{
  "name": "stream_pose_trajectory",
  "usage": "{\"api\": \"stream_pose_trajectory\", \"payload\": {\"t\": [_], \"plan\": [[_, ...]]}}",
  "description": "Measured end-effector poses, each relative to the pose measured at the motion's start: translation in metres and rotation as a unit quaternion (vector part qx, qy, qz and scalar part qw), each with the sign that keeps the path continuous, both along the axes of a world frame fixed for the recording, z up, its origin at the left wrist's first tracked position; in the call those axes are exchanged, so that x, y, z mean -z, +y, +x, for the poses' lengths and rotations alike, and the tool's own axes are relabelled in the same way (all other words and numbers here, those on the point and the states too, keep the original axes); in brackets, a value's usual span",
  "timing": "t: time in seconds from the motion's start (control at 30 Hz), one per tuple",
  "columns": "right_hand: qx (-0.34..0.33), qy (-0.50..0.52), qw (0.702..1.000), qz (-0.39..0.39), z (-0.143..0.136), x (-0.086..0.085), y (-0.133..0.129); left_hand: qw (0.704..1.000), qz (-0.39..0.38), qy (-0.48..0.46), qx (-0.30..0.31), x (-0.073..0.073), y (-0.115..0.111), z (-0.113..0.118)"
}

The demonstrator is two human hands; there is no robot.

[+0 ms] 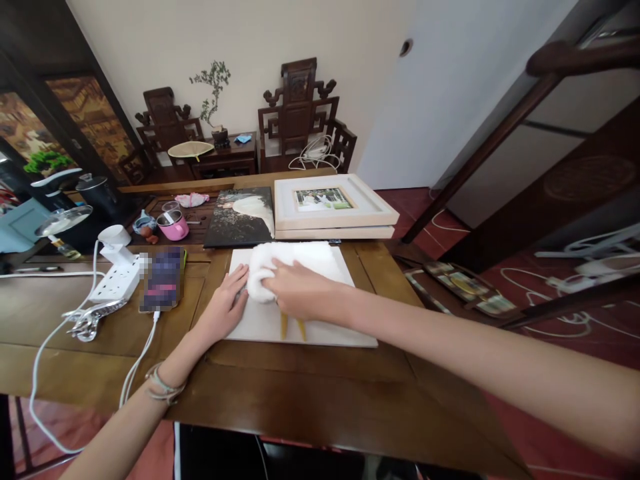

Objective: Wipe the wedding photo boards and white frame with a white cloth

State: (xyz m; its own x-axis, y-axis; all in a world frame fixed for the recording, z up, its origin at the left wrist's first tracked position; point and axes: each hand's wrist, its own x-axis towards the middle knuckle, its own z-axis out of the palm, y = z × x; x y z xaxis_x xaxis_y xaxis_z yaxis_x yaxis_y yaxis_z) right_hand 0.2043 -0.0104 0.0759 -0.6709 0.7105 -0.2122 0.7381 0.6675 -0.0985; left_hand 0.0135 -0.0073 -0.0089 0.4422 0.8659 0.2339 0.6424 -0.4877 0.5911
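Note:
A flat pale board (330, 333) lies on the wooden table in front of me. On its upper part rests a fluffy white cloth (315, 253). My right hand (300, 290) presses down on the cloth, its fingers curled into the left side of it. Two yellow strips (283, 327) show on the board below that hand; the rest of them is hidden under it. My left hand (227, 303) lies flat along the board's left edge with the fingers stretched out, holding nothing.
Behind the board are a dark picture panel (220, 220) and stacked pale frames (380, 207). To the left are a phone (165, 280) on a cable, a white power strip (117, 277) and a pink cup (173, 227). Wooden chairs (299, 100) stand beyond.

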Motion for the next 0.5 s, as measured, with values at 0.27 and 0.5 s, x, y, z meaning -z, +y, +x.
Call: {"api": "stream_pose_trajectory", "payload": {"t": [0.27,0.5], "plan": [[-0.074,0.019,0.997,-0.001,-0.018,0.009,-0.042,0.981,-0.047,-0.161,-0.094,-0.007,-0.001,-0.004],[-0.11,0.024,0.991,-0.071,0.016,-0.011,-0.061,0.995,-0.014,-0.072,-0.067,0.0,-0.003,0.0]]}}
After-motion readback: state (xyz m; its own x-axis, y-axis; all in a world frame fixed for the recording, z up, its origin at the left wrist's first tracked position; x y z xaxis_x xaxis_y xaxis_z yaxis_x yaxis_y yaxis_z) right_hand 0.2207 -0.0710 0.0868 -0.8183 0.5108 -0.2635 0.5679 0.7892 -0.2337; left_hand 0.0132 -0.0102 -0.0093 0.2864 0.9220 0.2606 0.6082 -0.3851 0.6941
